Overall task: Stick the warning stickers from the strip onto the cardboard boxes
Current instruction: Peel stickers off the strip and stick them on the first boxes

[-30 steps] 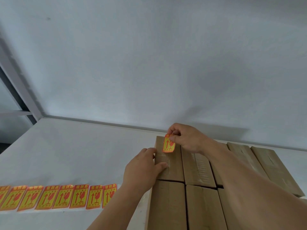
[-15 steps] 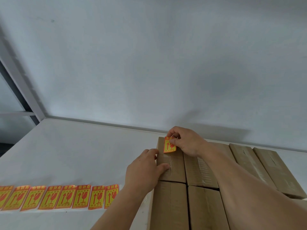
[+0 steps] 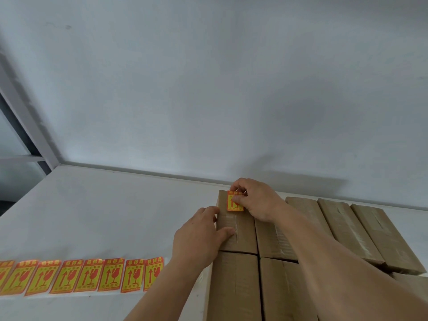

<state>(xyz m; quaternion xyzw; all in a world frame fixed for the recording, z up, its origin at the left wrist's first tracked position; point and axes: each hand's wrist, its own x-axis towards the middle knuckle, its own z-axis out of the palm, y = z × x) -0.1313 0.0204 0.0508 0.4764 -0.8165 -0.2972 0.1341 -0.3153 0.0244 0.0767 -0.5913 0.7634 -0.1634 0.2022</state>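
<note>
Head view: sticker (image 3: 234, 202) under right hand (image 3: 256, 200).

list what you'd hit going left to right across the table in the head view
strip of warning stickers → left hand steadying the leftmost far box → loose sticker on that box's far end → right hand pressing it → three more boxes, the rightmost last

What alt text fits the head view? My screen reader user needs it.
A right hand pinches a warning sticker onto the far end of a cardboard box while the left hand steadies it. More boxes lie alongside; a sticker strip lies to the left on the white table.
</note>
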